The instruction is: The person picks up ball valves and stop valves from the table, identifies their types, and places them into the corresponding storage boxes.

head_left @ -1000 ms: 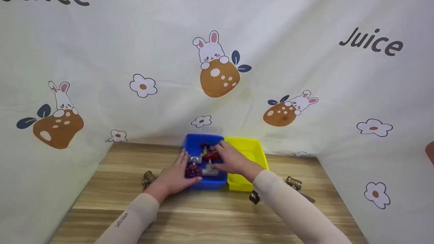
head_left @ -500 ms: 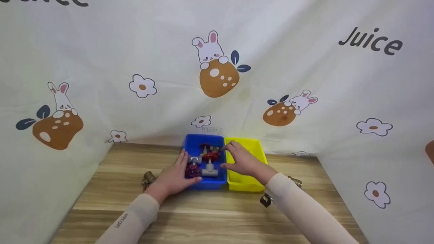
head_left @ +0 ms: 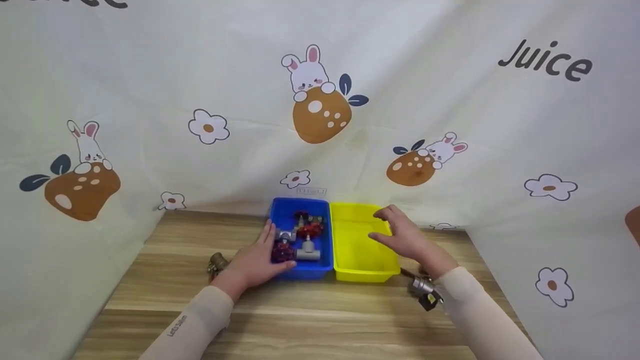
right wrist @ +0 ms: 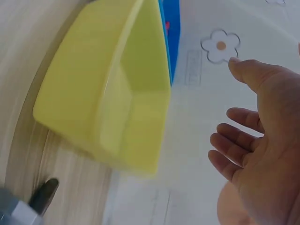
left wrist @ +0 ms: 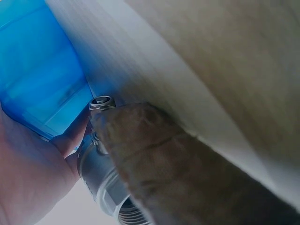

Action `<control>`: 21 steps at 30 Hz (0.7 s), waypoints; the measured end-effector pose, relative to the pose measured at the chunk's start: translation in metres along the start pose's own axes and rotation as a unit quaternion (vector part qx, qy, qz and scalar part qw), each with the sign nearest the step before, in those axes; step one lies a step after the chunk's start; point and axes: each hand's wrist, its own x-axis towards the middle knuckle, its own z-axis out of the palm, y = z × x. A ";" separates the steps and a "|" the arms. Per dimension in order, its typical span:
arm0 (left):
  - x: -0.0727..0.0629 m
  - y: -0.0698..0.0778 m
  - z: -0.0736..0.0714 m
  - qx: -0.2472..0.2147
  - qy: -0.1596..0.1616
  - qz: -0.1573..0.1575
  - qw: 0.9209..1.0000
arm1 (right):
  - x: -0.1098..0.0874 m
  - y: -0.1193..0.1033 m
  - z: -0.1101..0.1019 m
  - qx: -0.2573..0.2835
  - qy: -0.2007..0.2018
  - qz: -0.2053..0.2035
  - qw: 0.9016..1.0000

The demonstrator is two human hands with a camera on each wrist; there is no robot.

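Note:
My left hand (head_left: 252,262) rests against the left wall of a blue bin (head_left: 300,273), its fingers straight and thumb spread along the front rim. Inside the bin lie several metal valves, among them a grey tee-shaped valve (head_left: 308,252) with a red handwheel and one with a dark purple-red handwheel (head_left: 284,252). My right hand (head_left: 405,240) hovers over the right side of a yellow bin (head_left: 366,276), fingers apart and loosely bent, holding nothing. In the right wrist view, the right hand (right wrist: 272,136) shows a bare palm.
A brass fitting (head_left: 218,261) lies on the wooden table left of the blue bin, partly behind the left wrist. Right of the yellow bin, metal fittings (head_left: 423,286) lie partly under the right forearm. A printed cloth (head_left: 240,165) hangs behind.
My right hand has withdrawn from the blue bin's valves and moved right across the yellow bin. The left hand stays in place at the blue bin.

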 end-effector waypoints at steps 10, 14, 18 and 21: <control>0.001 0.000 0.001 0.004 0.001 0.002 1.000 | -0.032 0.039 -0.016 0.009 0.025 0.031 0.999; 0.000 -0.001 0.002 0.003 0.001 0.001 1.000 | -0.044 0.055 -0.019 -0.008 0.039 0.041 0.998; 0.001 -0.002 0.004 0.004 0.003 0.001 1.000 | -0.057 0.073 -0.021 -0.031 0.036 0.081 0.996; 0.001 -0.002 0.003 0.003 0.002 -0.001 1.000 | -0.065 0.085 -0.020 -0.049 0.024 0.110 0.992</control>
